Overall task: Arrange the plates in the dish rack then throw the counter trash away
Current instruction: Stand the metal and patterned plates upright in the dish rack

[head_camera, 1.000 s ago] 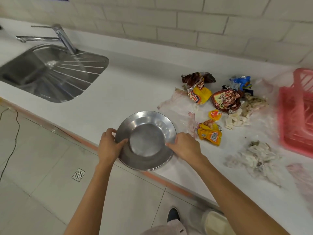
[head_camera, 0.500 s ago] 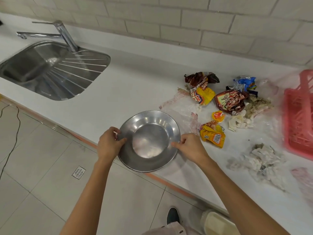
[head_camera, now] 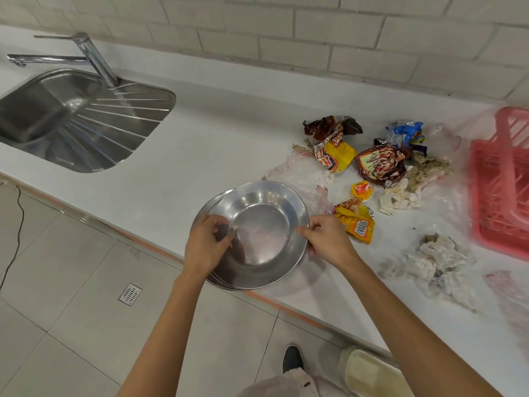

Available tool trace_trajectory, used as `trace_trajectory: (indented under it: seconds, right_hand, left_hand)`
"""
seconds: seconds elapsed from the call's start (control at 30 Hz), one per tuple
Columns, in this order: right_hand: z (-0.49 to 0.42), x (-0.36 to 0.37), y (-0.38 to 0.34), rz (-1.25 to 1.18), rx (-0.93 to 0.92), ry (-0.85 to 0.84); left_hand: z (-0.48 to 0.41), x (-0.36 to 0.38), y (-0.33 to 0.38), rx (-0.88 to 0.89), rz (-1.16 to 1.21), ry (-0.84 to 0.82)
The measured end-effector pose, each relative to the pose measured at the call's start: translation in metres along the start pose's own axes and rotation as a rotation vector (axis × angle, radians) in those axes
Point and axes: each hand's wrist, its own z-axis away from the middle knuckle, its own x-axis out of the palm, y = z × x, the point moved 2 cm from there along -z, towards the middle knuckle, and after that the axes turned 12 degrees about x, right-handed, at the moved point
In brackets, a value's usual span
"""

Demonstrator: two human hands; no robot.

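A stack of steel plates sits at the front edge of the white counter. The top plate is shifted right and tilted off the ones beneath. My left hand grips the left rim of the stack, and my right hand pinches the top plate's right rim. The pink dish rack stands at the far right. Counter trash lies between: crumpled snack wrappers, a yellow wrapper beside my right hand, and wadded tissue.
A steel sink with drainboard and tap is at the left. A brick wall backs the counter. Tiled floor with a drain lies below, and a pale bin stands by my foot.
The top plate has lifted and slid right off the stack, exposing the rims of the plates below. My right hand now pinches its rim from the side.
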Motion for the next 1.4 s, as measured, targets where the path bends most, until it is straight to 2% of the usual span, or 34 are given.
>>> trace_trajectory:
  seconds: [0.2, 0.3, 0.43, 0.57, 0.7, 0.83, 1.0, 1.1, 1.23, 1.4]
  right_hand:
    - [0.01, -0.012, -0.016, -0.187, -0.024, -0.129]
    - [0.017, -0.032, -0.021, -0.243, -0.039, -0.123]
    - [0.028, -0.073, -0.019, -0.303, -0.035, -0.075]
    - [0.041, -0.118, -0.009, -0.297, -0.096, 0.113]
    - [0.07, -0.162, -0.002, -0.318, -0.134, 0.259]
    - [0.099, -0.211, 0.011, -0.401, -0.131, 0.376]
    - [0.135, -0.295, 0.031, -0.303, -0.122, 0.588]
    - [0.155, -0.347, 0.04, -0.245, -0.144, 0.699]
    - [0.17, -0.405, 0.052, -0.169, -0.179, 0.822]
    - [0.176, -0.455, 0.055, -0.072, -0.218, 0.884]
  left_hand:
    - [0.0, 0.0, 0.001, 0.046, 0.009, 0.034]
    - [-0.001, 0.005, 0.007, 0.074, 0.035, 0.093]
    - [-0.002, 0.021, 0.039, -0.031, 0.289, 0.106]
    - [-0.01, 0.051, 0.083, -0.059, 0.544, 0.07]
    - [-0.015, 0.083, 0.128, -0.02, 0.69, 0.018]
    - [-0.017, 0.122, 0.183, 0.066, 0.69, -0.041]
    - [-0.009, 0.18, 0.254, 0.162, 0.738, -0.196]
    - [-0.002, 0.208, 0.306, 0.284, 0.712, -0.27]
    - [0.007, 0.239, 0.372, 0.44, 0.664, -0.273]
    - [0.006, 0.272, 0.421, 0.534, 0.602, -0.299]
